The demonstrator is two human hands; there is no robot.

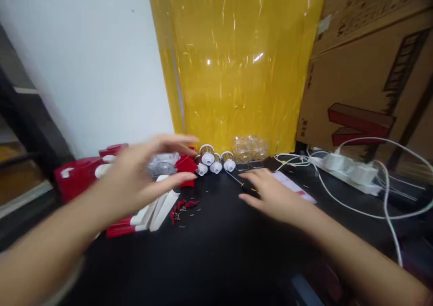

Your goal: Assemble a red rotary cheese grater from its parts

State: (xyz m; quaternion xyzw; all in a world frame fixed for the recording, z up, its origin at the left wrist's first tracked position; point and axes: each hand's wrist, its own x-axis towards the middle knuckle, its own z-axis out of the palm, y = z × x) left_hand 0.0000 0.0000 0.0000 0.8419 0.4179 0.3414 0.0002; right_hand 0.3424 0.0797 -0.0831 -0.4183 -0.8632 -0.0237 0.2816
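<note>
My left hand (145, 177) hovers above the black table (216, 252), fingers spread and open, over red and white flat boxes (149, 215) and a red folded piece (186, 166). It holds nothing. My right hand (270, 193) lies low over the table, fingers stretched flat, its tips beside a thin black screwdriver (237, 179). Three white bulb bases (215, 159) with metal screw caps stand just beyond both hands. Clear glass bulb covers (248, 148) sit behind them. Small red bits (182, 206) lie scattered between my hands.
A yellow plastic-wrapped sheet (237, 62) stands against the white wall. Cardboard boxes (368, 71) are stacked at the right. A white power strip (348, 168) and white cables (389, 211) trail across the table's right side. A pink-white card (294, 186) lies by my right hand.
</note>
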